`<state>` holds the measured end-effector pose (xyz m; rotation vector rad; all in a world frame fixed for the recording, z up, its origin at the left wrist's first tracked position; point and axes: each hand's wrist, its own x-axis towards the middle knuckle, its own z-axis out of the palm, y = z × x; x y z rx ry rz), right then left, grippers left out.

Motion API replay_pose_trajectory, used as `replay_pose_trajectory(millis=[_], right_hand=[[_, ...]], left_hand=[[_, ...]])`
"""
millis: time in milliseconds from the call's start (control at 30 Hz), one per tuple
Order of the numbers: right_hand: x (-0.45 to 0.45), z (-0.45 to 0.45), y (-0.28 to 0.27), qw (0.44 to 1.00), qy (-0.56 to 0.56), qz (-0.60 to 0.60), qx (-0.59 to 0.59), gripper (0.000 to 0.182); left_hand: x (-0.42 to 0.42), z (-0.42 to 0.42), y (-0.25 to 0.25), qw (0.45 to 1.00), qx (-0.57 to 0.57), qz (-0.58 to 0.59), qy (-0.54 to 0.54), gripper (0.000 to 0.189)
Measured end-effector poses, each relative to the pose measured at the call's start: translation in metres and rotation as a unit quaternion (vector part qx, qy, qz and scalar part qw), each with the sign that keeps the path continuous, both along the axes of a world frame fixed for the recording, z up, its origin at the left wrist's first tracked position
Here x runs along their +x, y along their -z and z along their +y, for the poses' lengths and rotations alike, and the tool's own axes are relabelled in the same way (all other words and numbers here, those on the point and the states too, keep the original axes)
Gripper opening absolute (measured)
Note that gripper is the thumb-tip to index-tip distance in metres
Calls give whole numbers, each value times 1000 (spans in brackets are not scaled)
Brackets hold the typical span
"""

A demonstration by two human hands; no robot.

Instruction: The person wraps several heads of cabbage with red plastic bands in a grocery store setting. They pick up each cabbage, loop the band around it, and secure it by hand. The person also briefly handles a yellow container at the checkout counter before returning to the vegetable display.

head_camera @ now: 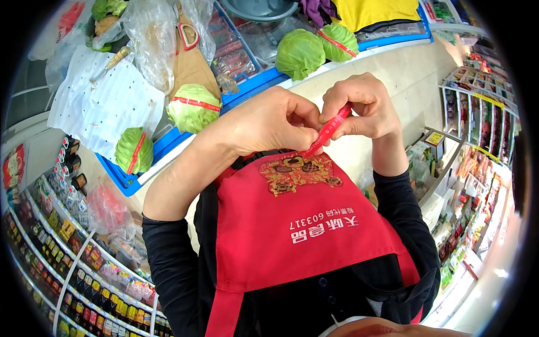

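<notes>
Between my two hands runs a strip of red printed tape [327,131], held in front of a red apron. My left hand [276,122] pinches its lower end between thumb and fingers. Higher up, my right hand [363,107] grips the other end, fingers curled. Just beyond my hands sits a bare green cabbage [300,54] at the freezer's edge. Beside it lies a cabbage with a red band [342,45]. Left of my left forearm are a paler banded cabbage [194,108] and a smaller banded one [134,151].
A blue-edged glass-top freezer [257,88] carries a wooden-handled knife [111,63] on a white perforated sheet [94,99], clear plastic bags [151,38], a grey basin [261,9] and yellow cloth [374,14]. Stocked shop shelves [97,269] stand at left, more shelves [480,109] at right.
</notes>
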<state>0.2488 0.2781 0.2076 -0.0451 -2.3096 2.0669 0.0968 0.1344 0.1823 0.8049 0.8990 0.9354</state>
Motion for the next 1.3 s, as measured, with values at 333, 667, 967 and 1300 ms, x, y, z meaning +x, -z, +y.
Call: replay_pose_trajectory(millis=[333,667,967,1300], right_hand=[[-5,-3,-2,998,-8,-55,3,24],[-9,-4,-1,995,-5,-84,-48,24],[-7,-2,0,995,-11,-84,-44,18],[-3,-2,9,993,39,-68,-90,24]], left_hand=[[0,0,3,999,-44,-24,18,20],[-6,4,9,998,-37,0,52,21],[-4,4,13,998,-33,-42,37,22],[5,4,18,994,-53,-97,-10,23]])
